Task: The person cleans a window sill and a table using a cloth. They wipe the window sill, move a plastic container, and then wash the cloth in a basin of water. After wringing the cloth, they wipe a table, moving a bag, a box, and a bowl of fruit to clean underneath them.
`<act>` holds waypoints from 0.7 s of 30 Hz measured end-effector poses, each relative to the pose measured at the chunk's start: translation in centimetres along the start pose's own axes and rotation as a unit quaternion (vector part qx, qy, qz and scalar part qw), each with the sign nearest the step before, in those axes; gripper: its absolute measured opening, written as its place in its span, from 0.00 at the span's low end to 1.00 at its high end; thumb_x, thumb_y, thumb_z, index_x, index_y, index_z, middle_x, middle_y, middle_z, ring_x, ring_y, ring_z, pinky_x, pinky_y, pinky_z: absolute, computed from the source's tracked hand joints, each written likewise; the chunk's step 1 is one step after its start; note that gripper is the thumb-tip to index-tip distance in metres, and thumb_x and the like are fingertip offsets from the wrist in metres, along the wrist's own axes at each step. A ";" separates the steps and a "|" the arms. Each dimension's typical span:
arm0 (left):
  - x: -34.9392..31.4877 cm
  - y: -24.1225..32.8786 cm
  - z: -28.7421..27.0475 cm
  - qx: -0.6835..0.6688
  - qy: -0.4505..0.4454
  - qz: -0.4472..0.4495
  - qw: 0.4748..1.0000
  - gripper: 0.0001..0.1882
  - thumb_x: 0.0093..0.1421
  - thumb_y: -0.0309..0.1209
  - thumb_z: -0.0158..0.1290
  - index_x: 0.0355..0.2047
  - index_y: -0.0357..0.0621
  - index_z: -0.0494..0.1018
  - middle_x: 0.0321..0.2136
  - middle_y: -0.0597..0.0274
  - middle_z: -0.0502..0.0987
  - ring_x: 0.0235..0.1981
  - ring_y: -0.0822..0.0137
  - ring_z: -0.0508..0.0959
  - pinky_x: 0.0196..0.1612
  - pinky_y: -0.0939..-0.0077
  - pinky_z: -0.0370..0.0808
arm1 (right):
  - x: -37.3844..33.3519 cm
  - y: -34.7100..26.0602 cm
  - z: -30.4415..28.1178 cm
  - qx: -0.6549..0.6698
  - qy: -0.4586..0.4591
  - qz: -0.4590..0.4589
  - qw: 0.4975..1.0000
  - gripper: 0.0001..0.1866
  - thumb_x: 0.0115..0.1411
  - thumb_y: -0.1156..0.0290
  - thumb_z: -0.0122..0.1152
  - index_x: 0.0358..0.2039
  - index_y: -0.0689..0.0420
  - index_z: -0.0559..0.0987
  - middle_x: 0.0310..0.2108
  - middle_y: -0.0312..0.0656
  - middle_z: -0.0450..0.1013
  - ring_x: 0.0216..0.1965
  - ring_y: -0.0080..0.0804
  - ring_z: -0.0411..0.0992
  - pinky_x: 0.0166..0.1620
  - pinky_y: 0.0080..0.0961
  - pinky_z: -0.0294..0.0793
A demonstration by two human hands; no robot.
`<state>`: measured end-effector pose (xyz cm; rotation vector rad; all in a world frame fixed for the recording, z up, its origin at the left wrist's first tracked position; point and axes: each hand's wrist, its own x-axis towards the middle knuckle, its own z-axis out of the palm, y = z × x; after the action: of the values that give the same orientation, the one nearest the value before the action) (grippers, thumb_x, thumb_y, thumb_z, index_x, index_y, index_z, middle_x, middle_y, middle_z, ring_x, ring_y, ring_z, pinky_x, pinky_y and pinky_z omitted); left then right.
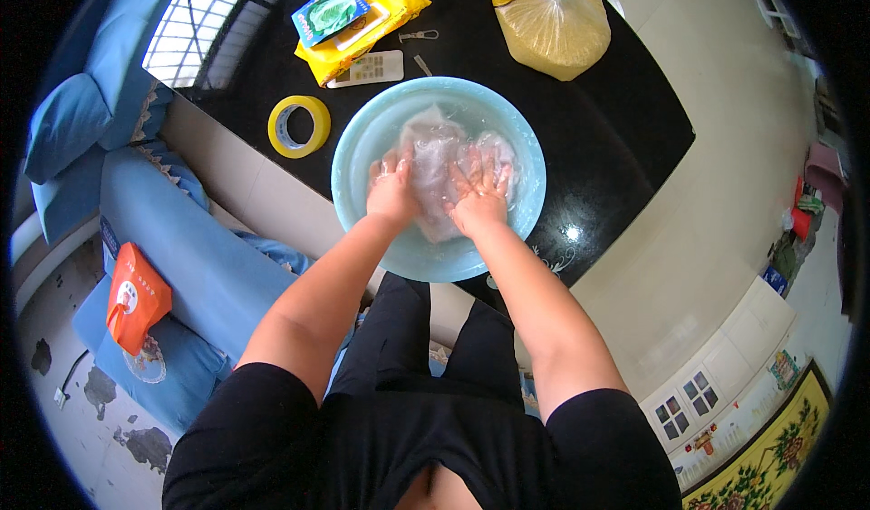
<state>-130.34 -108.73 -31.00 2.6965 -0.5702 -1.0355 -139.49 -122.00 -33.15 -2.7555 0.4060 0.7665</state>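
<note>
Tape roll point(299, 126) left of basin point(362, 139); bare tabletop point(616, 148) to right

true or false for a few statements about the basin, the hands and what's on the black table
1. Both hands, the left hand and the right hand, are inside the light blue basin. True.
2. The hands press on a pale, see-through bag in the basin. True.
3. The yellow tape roll lies inside the basin. False: it lies on the black table, left of the basin.
4. The basin stands on the blue sofa. False: it stands on the table.
5. A yellowish filled bag lies beyond the basin. True.
</note>
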 end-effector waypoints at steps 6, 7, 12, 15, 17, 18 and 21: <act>-0.6 0.0 -2.8 -0.167 -0.013 -0.060 0.984 0.22 0.38 0.27 0.62 0.38 0.38 0.73 0.50 0.51 0.64 0.50 0.58 0.68 0.50 0.66 0.69 | -0.8 0.0 -0.8 0.167 0.073 0.017 0.983 0.29 0.53 0.56 0.54 0.56 0.47 0.65 0.63 0.47 0.49 0.64 0.51 0.44 0.63 0.47 0.39; -1.7 0.3 -3.3 -0.264 0.003 -0.027 0.964 0.20 0.39 0.26 0.61 0.36 0.38 0.73 0.51 0.52 0.63 0.50 0.59 0.67 0.50 0.67 0.68 | -1.4 0.3 -0.1 0.224 0.099 0.024 0.969 0.28 0.53 0.57 0.54 0.55 0.48 0.66 0.62 0.48 0.50 0.63 0.52 0.47 0.63 0.46 0.42; -7.8 1.3 -5.1 -0.553 -0.011 0.134 0.822 0.13 0.42 0.22 0.61 0.26 0.41 0.67 0.55 0.56 0.60 0.53 0.64 0.64 0.54 0.71 0.62 | -5.2 -1.3 -5.8 0.721 0.003 0.343 0.602 0.29 0.57 0.49 0.49 0.57 0.46 0.61 0.56 0.42 0.58 0.54 0.40 0.59 0.54 0.44 0.59; -10.2 1.6 -6.1 -0.618 -0.068 0.206 0.756 0.17 0.42 0.20 0.63 0.24 0.43 0.62 0.54 0.55 0.62 0.55 0.65 0.63 0.56 0.70 0.60 | -5.1 0.1 -5.6 0.880 -0.161 0.257 0.365 0.37 0.55 0.35 0.41 0.61 0.41 0.53 0.59 0.41 0.53 0.55 0.41 0.59 0.51 0.48 0.63; -11.2 1.1 -6.6 -0.599 -0.109 0.234 0.758 0.15 0.43 0.20 0.62 0.25 0.43 0.65 0.53 0.54 0.64 0.53 0.65 0.64 0.54 0.70 0.61 | -4.5 0.1 -5.1 0.920 -0.191 0.146 0.309 0.43 0.53 0.30 0.37 0.58 0.51 0.59 0.54 0.46 0.61 0.55 0.43 0.60 0.56 0.42 0.61; -11.5 0.9 -6.6 -0.648 -0.158 0.206 0.716 0.15 0.44 0.19 0.61 0.25 0.43 0.64 0.52 0.55 0.65 0.52 0.66 0.65 0.54 0.70 0.61 | -4.3 0.3 -5.1 0.926 -0.199 0.151 0.284 0.43 0.53 0.30 0.38 0.57 0.53 0.61 0.52 0.47 0.63 0.54 0.42 0.62 0.56 0.40 0.61; -11.8 0.0 -6.1 -0.721 -0.273 0.153 0.619 0.12 0.48 0.20 0.59 0.27 0.43 0.65 0.46 0.57 0.70 0.47 0.67 0.69 0.51 0.71 0.63 | -4.3 -0.3 -6.0 0.933 -0.189 0.152 0.264 0.42 0.51 0.32 0.44 0.54 0.55 0.64 0.48 0.46 0.67 0.50 0.41 0.65 0.54 0.38 0.64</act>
<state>-134.22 -103.52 -19.40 0.8134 -0.0736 -1.3038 -140.16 -122.76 -25.83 -0.1273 0.8324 0.2842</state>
